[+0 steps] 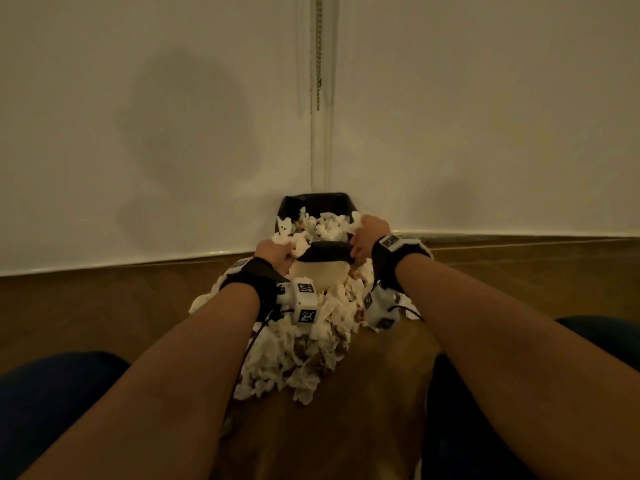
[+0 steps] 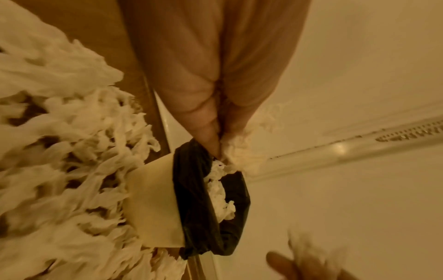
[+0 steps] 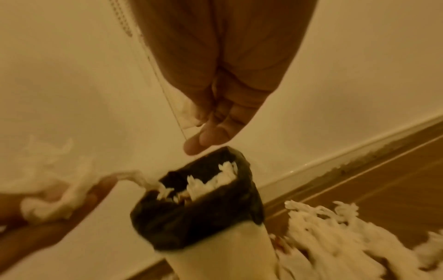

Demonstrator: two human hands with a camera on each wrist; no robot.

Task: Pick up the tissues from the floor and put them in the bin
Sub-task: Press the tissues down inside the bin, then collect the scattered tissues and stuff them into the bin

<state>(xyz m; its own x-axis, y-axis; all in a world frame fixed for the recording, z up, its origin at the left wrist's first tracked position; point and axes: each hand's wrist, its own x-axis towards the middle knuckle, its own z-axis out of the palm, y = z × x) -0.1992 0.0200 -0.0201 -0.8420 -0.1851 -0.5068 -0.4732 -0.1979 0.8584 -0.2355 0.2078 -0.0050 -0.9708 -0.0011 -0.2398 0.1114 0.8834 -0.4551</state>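
Crumpled white tissues (image 1: 304,344) — left grip (image 1: 273,252) pinching a wad (image 2: 242,149), right grip (image 3: 210,140) spread.

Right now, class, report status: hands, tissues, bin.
Left hand grips crumpled white tissues at cream bin's black-lined rim. Right hand open above bin. Bin nearly full; large tissue pile remains on wooden floor.

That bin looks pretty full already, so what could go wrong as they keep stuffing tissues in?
Tissues already reach the bin's rim, so the wad in the left hand may spill back out. The black liner is only folded over the rim and could slip in. The floor pile looks too big to fit.
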